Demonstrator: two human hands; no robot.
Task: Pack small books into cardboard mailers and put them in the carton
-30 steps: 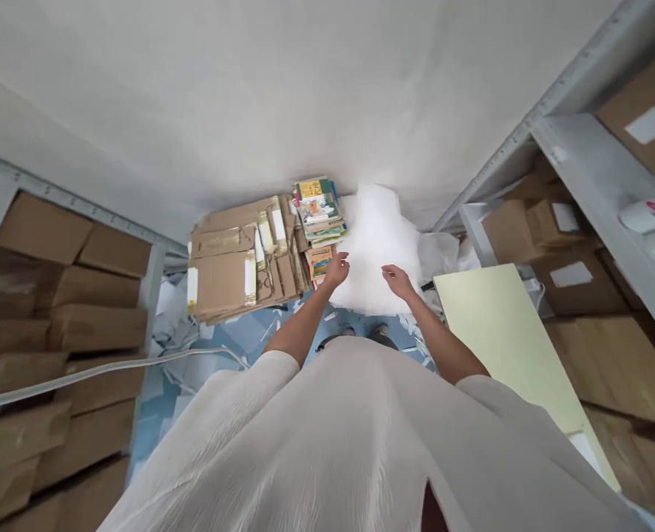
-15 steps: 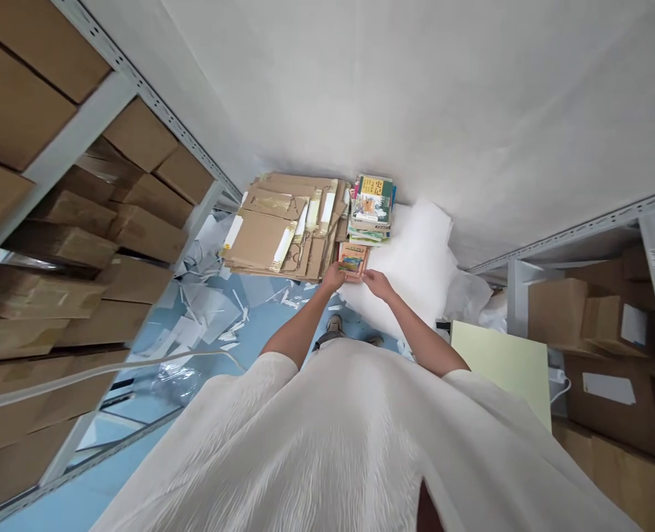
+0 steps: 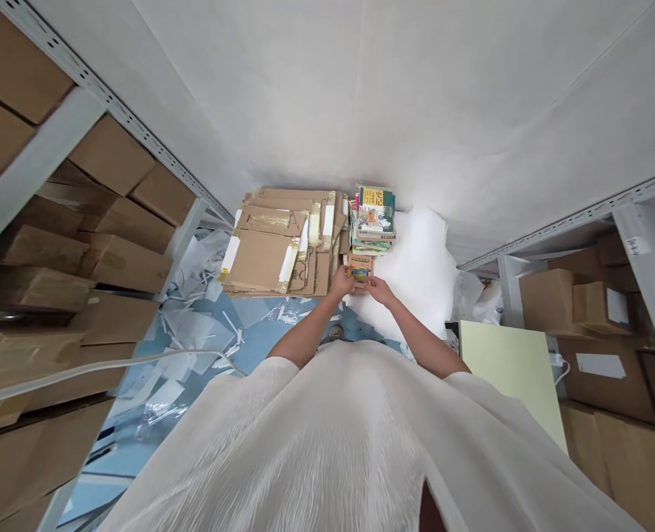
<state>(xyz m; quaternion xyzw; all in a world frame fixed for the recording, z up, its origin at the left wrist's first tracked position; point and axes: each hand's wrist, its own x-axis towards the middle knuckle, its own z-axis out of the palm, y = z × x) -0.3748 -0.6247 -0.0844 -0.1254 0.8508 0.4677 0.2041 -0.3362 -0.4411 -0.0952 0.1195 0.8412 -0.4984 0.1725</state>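
Between my two hands is a small book [image 3: 361, 263] with an orange-brown cover and a blue and yellow picture. My left hand [image 3: 341, 282] is closed on the left side of the book, its fingertips over the cover. My right hand [image 3: 380, 290] pinches the lower right corner. Just beyond the book stands a stack of books [image 3: 375, 210], topped by a green and white one with yellow lettering. Flattened cardboard boxes [image 3: 264, 258] are piled to the left of my hands. White foam wrap [image 3: 421, 258] lies to the right.
Shelves with cardboard boxes [image 3: 114, 222] rise on the left, and more boxes [image 3: 549, 303] fill the right shelves. A pale green board [image 3: 510, 377] stands near my right elbow. Paper scraps [image 3: 199, 332] litter the blue floor. A white cable [image 3: 111, 363] crosses on the left.
My view has shifted slightly, so the stacks sit a little lower. Both hands stay on the book, with the left hand's fingers now further over its cover.
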